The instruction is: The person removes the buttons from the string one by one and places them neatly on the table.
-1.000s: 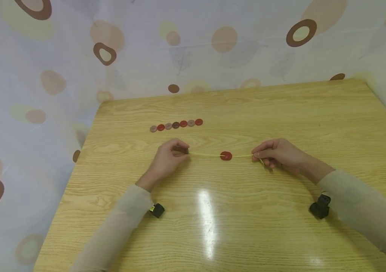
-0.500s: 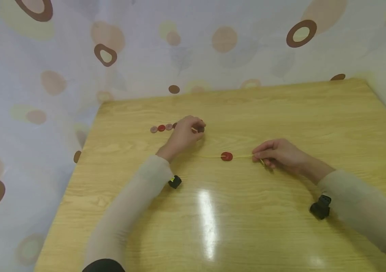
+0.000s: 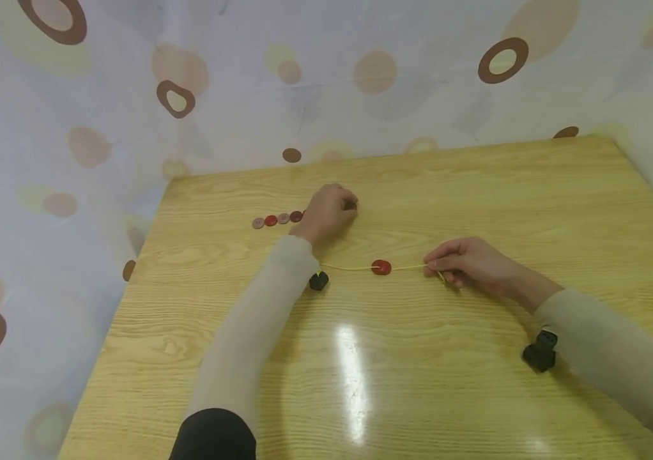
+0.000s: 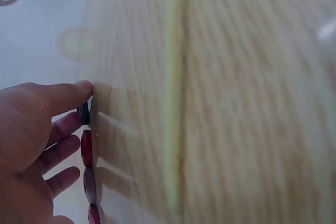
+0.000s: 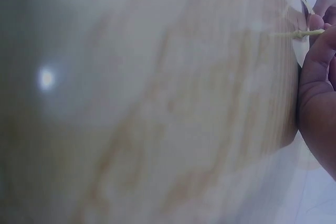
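My left hand [image 3: 329, 211] is over the right end of a row of buttons at the back of the table. Between its thumb and a finger it pinches a dark button [image 4: 83, 114], held on edge-on view beside a red button [image 4: 86, 148] in the left wrist view. My right hand [image 3: 470, 263] pinches one end of a yellow cord [image 3: 349, 268], with a short knotted tail hanging below the fingers. Threaded on that cord is a red button [image 3: 381, 267], lying between the two hands. The cord's left end passes beneath my left wrist and is hidden there.
Left of my left hand, the row shows a pinkish button [image 3: 258, 223], a red button [image 3: 271, 220] and others; the hand covers the rest. All lie on a wooden table [image 3: 447, 383]. A patterned curtain [image 3: 326, 76] hangs behind and at the left.
My left hand has moved from the cord's left end up and right to the row's right end, carrying the dark button. The cord's left part has slackened. My right hand stays put.
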`<action>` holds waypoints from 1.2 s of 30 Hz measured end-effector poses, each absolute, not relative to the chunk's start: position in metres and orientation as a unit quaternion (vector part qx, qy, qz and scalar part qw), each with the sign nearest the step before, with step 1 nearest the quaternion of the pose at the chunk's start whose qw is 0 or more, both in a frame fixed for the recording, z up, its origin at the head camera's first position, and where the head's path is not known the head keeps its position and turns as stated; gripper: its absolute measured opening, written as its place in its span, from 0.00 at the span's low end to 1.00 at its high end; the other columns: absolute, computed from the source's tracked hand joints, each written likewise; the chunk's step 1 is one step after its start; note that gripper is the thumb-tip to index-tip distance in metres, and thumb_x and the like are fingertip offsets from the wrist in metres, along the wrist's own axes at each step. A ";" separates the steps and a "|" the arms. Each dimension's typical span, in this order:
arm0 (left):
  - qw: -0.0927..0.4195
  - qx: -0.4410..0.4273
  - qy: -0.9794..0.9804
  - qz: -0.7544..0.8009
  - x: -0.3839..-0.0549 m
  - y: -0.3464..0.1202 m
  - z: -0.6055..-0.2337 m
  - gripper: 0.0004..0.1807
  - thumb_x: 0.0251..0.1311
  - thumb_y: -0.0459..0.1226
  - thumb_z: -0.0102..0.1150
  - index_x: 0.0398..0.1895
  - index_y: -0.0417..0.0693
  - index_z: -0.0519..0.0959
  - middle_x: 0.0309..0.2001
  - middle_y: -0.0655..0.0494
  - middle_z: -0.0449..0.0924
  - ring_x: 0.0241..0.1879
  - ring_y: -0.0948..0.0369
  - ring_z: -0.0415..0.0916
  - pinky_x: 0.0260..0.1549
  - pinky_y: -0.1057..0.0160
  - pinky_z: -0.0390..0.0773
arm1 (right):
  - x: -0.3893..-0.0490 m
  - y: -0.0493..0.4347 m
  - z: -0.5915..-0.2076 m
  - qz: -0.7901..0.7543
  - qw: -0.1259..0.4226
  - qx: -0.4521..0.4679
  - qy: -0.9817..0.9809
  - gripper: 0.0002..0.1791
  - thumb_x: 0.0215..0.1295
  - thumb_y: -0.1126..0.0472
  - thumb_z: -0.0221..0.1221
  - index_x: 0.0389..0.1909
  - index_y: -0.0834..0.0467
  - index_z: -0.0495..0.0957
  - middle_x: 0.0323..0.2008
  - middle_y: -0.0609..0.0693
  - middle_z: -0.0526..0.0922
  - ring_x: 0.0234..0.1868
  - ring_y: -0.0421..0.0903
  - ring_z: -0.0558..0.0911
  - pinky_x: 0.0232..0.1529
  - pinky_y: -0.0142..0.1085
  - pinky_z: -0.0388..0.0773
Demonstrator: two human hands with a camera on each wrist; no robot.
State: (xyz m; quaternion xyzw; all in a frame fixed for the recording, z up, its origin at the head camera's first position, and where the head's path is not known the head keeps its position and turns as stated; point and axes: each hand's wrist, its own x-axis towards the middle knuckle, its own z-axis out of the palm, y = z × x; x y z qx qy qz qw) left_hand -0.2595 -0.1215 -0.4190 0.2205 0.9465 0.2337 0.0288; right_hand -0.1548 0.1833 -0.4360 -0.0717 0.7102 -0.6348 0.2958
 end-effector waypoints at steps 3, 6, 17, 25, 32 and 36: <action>0.034 0.214 0.945 0.244 -0.263 -0.123 -0.420 0.12 0.67 0.37 0.64 0.51 0.47 0.86 0.51 0.53 0.81 0.54 0.57 0.74 0.57 0.61 0.73 | -0.155 0.184 -0.435 -0.635 0.297 -0.068 0.710 0.17 0.72 0.65 0.59 0.54 0.74 0.76 0.39 0.55 0.88 0.24 0.38 0.75 0.24 0.29 0.76; 0.033 0.212 0.947 0.238 -0.266 -0.125 -0.421 0.12 0.67 0.39 0.64 0.50 0.47 0.86 0.52 0.53 0.80 0.56 0.55 0.73 0.60 0.58 0.71 | -0.156 0.184 -0.435 -0.635 0.299 -0.063 0.709 0.17 0.72 0.66 0.59 0.54 0.74 0.76 0.39 0.54 0.88 0.24 0.38 0.75 0.24 0.29 0.75; 0.054 0.208 0.901 0.377 -0.244 -0.124 -0.415 0.20 0.68 0.41 0.64 0.60 0.43 0.80 0.62 0.48 0.72 0.63 0.51 0.67 0.60 0.56 0.70 | -0.155 0.184 -0.434 -0.636 0.299 -0.066 0.709 0.17 0.72 0.66 0.59 0.54 0.74 0.76 0.39 0.55 0.88 0.25 0.38 0.75 0.24 0.29 0.76; 0.109 0.222 0.831 0.498 -0.184 -0.121 -0.422 0.23 0.64 0.38 0.68 0.61 0.45 0.79 0.59 0.54 0.78 0.59 0.58 0.72 0.57 0.63 0.74 | -0.155 0.182 -0.436 -0.641 0.301 -0.070 0.702 0.15 0.72 0.65 0.59 0.53 0.73 0.77 0.39 0.55 0.88 0.25 0.38 0.76 0.24 0.28 0.76; 0.122 0.278 0.866 0.397 -0.153 -0.115 -0.430 0.23 0.62 0.37 0.70 0.60 0.47 0.78 0.57 0.56 0.75 0.57 0.60 0.72 0.59 0.64 0.71 | -0.155 0.183 -0.437 -0.641 0.301 -0.065 0.703 0.15 0.72 0.65 0.60 0.53 0.72 0.78 0.39 0.54 0.88 0.25 0.39 0.76 0.24 0.29 0.76; 0.106 0.297 0.876 0.364 -0.150 -0.111 -0.431 0.23 0.62 0.35 0.69 0.61 0.48 0.78 0.55 0.56 0.75 0.56 0.60 0.72 0.59 0.63 0.71 | -0.155 0.183 -0.436 -0.643 0.301 -0.064 0.701 0.16 0.72 0.65 0.59 0.53 0.73 0.78 0.39 0.54 0.88 0.25 0.39 0.76 0.24 0.29 0.76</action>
